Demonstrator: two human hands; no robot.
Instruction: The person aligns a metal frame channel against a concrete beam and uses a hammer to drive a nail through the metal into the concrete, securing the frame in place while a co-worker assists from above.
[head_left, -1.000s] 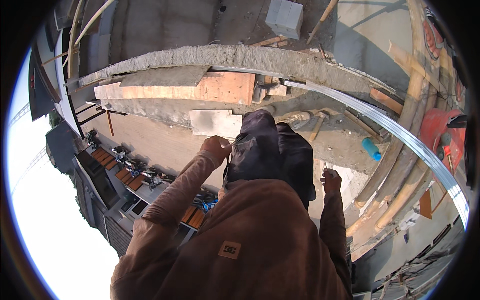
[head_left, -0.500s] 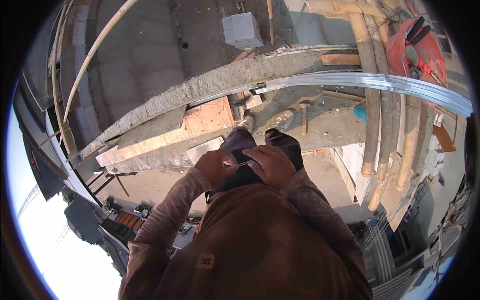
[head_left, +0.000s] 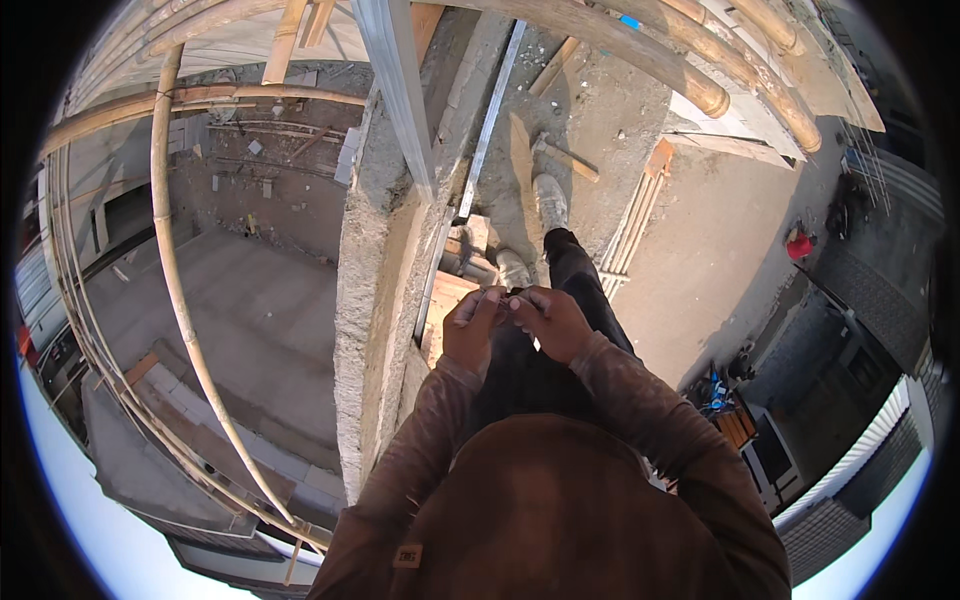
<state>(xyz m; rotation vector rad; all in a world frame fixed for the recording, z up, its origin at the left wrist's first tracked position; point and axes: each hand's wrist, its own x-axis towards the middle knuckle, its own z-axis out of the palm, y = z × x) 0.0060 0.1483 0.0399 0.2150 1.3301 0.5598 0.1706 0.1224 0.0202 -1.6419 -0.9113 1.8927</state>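
Note:
In front of my waist, my left hand [head_left: 470,332] and my right hand [head_left: 560,322] meet with thumbs and fingertips pinched together. Between the fingertips is something small, mostly hidden, with a dark bit showing; its kind cannot be made out. Just beyond the hands are my dusty boots [head_left: 549,202] on the rough concrete ledge. A hammer [head_left: 570,160] with a wooden handle lies there, a little past the right boot.
A rough concrete wall top [head_left: 362,280] runs along my left, with silvery metal channels [head_left: 398,95] on it. Bamboo poles [head_left: 172,255] stand at the left, and thick ones [head_left: 690,85] cross the far right. Lower ground [head_left: 720,270] drops away at right.
My view has swung left, so the wall now runs away from me rather than across. The hands have come closer together; the thin metal piece seen between them before is now mostly covered.

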